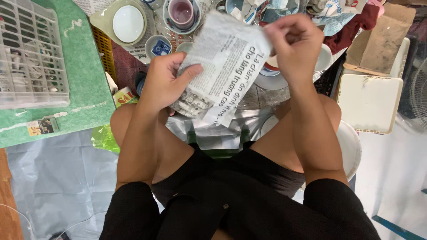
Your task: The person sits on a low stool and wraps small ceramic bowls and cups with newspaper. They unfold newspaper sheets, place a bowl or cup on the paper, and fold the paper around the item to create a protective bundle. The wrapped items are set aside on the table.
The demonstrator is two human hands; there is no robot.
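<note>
L hand [167,82] clamps a newspaper bundle [222,66] from below, w/ thumb on top; R hand [291,44] pinches its top corner at 1 o'clock. Bundle is mid-air over the knees. Risk: thin paper may tear at the pinch, or the contents slip onto the cups [182,13] at 12.

Below my knees the floor [53,178] wears a grey plastic sheet; on it lie a green mat [86,75] bearing a white rack [31,53], newspaper spread under bowls [158,46] and plates [128,23], and a white square tray [369,102].
</note>
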